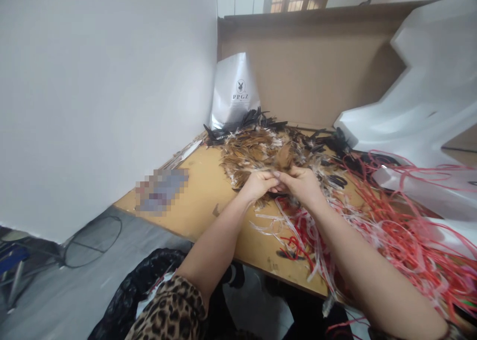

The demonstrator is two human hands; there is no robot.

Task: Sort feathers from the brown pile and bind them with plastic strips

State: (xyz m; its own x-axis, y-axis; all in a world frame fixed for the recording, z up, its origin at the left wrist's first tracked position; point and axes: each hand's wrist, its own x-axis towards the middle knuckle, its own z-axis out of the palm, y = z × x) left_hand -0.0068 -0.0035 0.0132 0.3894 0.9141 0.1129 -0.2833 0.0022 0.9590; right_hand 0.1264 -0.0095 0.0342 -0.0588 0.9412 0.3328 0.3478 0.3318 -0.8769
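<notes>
A heap of brown feathers [257, 151] lies on the wooden table [201, 201], ringed by black feathers [246, 121] at the back. My left hand [259, 183] and my right hand [303, 183] meet at the near edge of the heap, fingertips together, pinching a small bunch of brown feathers between them. Both forearms reach in from the lower frame. White and red plastic strips [298, 230] lie under and beside my right wrist.
A silver pouch marked PPGZ [234, 91] stands at the back by a cardboard sheet [316, 66]. Red cords [402, 225] and white foam pieces [421, 106] fill the right. A blurred flat item [162, 191] lies left. A white wall [104, 91] bounds the left; black bag [145, 285] below.
</notes>
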